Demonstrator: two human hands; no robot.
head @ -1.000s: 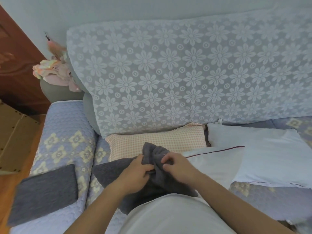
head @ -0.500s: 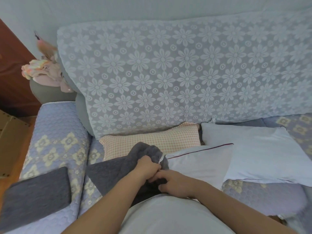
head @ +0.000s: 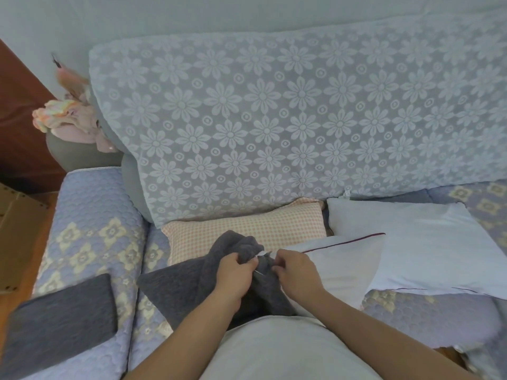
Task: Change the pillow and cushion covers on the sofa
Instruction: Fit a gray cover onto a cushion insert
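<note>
Grey cover [head: 192,286]: bunched at 6 o'clock on the sofa [head: 90,242], I'm mid-changing it.
Left hand [head: 233,278]: clenched on its fabric.
Right hand [head: 296,272]: pinching the opening edge.
Next: probably spread the opening.

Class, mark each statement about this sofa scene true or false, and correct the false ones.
1. Both hands, left hand and right hand, grip the dark grey cover. True.
2. The pink checked pillow lies on the floor. False: it lies on the sofa seat against the floral backrest cover.
3. A folded grey cover rests on the sofa arm at the left. True.
4. The white pillow is left of the hands. False: it is on the right.
</note>
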